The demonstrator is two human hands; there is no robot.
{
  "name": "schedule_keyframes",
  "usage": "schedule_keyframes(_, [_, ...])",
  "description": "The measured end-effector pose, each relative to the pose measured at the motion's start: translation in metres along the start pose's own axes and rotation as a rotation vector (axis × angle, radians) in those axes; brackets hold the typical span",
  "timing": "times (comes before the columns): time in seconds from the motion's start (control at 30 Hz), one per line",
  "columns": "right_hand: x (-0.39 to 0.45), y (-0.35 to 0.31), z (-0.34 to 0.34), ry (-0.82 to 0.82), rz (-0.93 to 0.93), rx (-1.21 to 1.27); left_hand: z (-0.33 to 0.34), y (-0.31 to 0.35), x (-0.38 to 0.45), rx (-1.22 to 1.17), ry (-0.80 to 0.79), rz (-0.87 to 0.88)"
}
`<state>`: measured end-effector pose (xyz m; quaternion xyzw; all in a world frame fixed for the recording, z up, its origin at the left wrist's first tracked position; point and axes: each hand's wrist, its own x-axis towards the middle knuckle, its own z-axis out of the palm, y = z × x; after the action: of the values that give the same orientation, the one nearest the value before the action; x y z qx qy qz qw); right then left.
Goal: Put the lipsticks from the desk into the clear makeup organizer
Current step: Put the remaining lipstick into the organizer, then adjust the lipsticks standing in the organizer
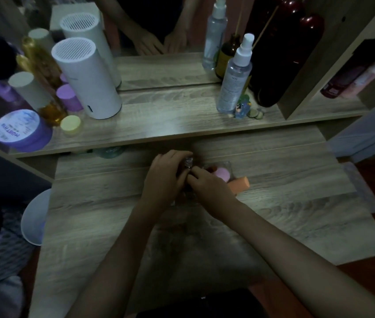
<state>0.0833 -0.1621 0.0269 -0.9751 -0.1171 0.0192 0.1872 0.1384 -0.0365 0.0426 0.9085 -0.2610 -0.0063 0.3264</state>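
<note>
Lipstick [188,162] — a small upright tube with a shiny silvery top, seen between both hands at mid-desk. Its lower part is hidden by fingers. Dim light; colour of the tube body unclear.

Left hand [165,177] curls around the lipstick from the left, fingers wrapped over the top and far side, gripping it. Right hand [207,183] comes in from the right, fingertips pinched at the tube just below the shiny top; closed on it too.

Clear makeup organizer [224,165] sits just behind and right of the right hand, its transparent walls hard to trace. Inside or at it: a round pink sponge [222,174] and something reddish beside it. An orange sponge [241,183] lies at the organizer's near side, touching the right hand's knuckles. Whether the lipstick is already within the organizer's walls — cannot tell.

Wooden desk [113,214] carries all this. Raised shelf [159,120] behind holds a white cylinder with a grilled top [85,81], purple jar [21,130], yellow-lidded pot [70,125], amber bottle [46,88] on the left; clear spray bottle [235,81] and dark red bottle [282,65] on the right. Mirror [159,31] behind the shelf reflects the hands
</note>
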Motion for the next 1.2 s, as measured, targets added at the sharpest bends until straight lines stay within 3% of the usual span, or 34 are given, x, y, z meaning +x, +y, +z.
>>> schedule_keyframes(0.27, [-0.006, 0.002, 0.000, 0.074, 0.029, 0.068, -0.003, 0.001, 0.001, -0.049, -0.006, 0.004])
schedule_keyframes(0.4, [-0.011, 0.000, -0.022, 0.176, 0.040, 0.027, -0.007, -0.002, 0.000, -0.132, 0.019, 0.009])
schedule_keyframes(0.6, [-0.015, 0.020, -0.059, 0.421, 0.243, 0.249, -0.017, -0.014, -0.017, -0.193, 0.124, -0.079])
schedule_keyframes(0.77, [-0.017, 0.034, -0.040, 0.170, 0.393, 0.391, -0.016, -0.020, -0.033, -0.206, 0.113, -0.151])
schedule_keyframes(0.97, [-0.006, 0.029, -0.028, 0.271, 0.411, 0.404, -0.009, -0.017, -0.042, -0.250, 0.087, -0.196])
schedule_keyframes(1.2, [0.018, 0.025, -0.037, 0.230, 0.350, 0.290, 0.003, -0.015, -0.042, -0.232, 0.062, -0.259])
